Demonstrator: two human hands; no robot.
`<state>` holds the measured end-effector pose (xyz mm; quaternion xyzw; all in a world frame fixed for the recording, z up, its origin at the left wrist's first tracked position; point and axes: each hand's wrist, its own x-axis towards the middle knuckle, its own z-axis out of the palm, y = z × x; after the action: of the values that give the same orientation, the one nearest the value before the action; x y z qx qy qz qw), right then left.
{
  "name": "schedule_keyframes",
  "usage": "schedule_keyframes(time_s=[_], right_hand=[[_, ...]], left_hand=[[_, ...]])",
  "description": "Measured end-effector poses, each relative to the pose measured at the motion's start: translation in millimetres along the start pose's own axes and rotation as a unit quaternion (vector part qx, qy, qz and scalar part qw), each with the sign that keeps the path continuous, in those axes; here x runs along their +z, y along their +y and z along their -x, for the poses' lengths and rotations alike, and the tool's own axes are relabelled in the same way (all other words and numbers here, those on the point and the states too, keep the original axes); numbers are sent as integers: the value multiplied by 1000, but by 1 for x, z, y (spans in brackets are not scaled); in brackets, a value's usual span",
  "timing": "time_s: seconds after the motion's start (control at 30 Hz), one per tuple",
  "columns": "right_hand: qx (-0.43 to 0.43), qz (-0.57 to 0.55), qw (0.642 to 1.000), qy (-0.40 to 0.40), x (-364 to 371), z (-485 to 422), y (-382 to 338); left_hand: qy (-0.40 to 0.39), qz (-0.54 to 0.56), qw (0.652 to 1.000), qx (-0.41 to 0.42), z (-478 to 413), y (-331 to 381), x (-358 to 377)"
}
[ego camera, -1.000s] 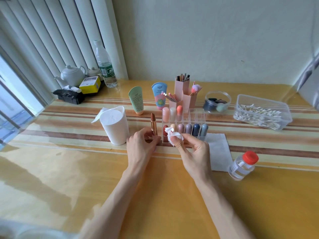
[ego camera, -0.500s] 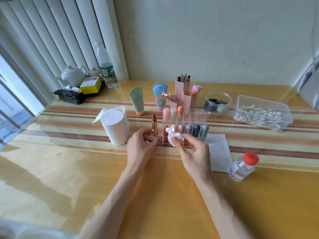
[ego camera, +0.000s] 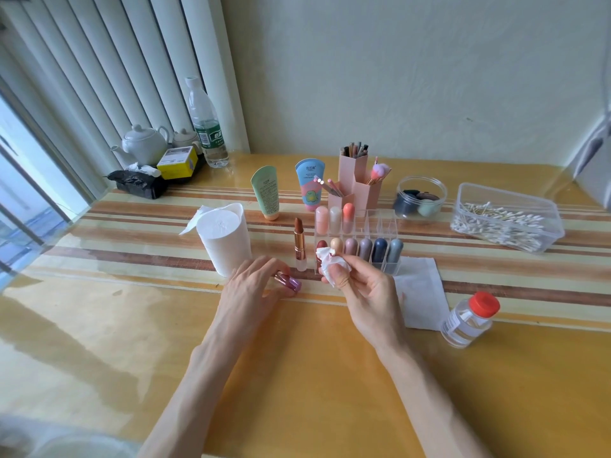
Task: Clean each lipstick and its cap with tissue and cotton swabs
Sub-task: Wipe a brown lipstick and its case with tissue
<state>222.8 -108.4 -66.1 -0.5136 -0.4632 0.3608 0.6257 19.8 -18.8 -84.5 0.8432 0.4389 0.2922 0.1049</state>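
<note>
Lipsticks (ego camera: 365, 249): 9 capped in rack (ego camera: 386, 223), 1 bare lipstick (ego camera: 299, 239); left grip (ego camera: 254, 285) round 1 cap (ego camera: 291, 283), right grip (ego camera: 363, 292) round 1 tissue (ego camera: 330, 264).

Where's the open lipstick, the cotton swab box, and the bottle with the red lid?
open lipstick (ego camera: 300, 246): head view, on its gold tube.
cotton swab box (ego camera: 502, 200): head view, on its clear far wall.
bottle (ego camera: 485, 304): head view, on its red lid.

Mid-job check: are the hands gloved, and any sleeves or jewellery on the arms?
Left hand and right hand are bare: no gloves, rings, watch or bracelets visible. Both forearms are uncovered down to the frame's edge; no sleeves show.
</note>
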Motion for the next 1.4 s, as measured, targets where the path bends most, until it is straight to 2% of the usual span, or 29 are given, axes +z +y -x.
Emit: schedule_keyframes(time_s=[0.1,0.33,0.47,0.53,0.67,0.93,1.0,1.1,1.27,1.4], right_hand=[[10,-36,999,-26,2,0,-3],[17,-16,999,-28,4,3,-9],[1,29,1000,-11,2,5,-10],[-4,33,999,-3,2,5,-10],[-12,16,1000,4,3,5,-11],[0,-35,999,11,6,4,-13],[12,-45,999,15,5,4,-13],[26,-49,998,8,5,4,-13],[37,-45,998,-13,6,4,-10],[51,-56,996,-40,3,4,-10]], left_hand=[[-3,10,1000,19,1,-3,-1],[-30,66,996,61,6,-6,4],[23,237,971,-24,10,3,-3],[22,287,956,-48,10,6,-7],[-4,312,950,-26,12,11,-5],[-10,316,947,-57,11,11,-3],[-15,371,926,-69,11,15,-4],[-19,474,876,-85,11,23,-7],[-44,536,836,-107,13,28,-14],[-32,595,789,-149,12,29,-17]])
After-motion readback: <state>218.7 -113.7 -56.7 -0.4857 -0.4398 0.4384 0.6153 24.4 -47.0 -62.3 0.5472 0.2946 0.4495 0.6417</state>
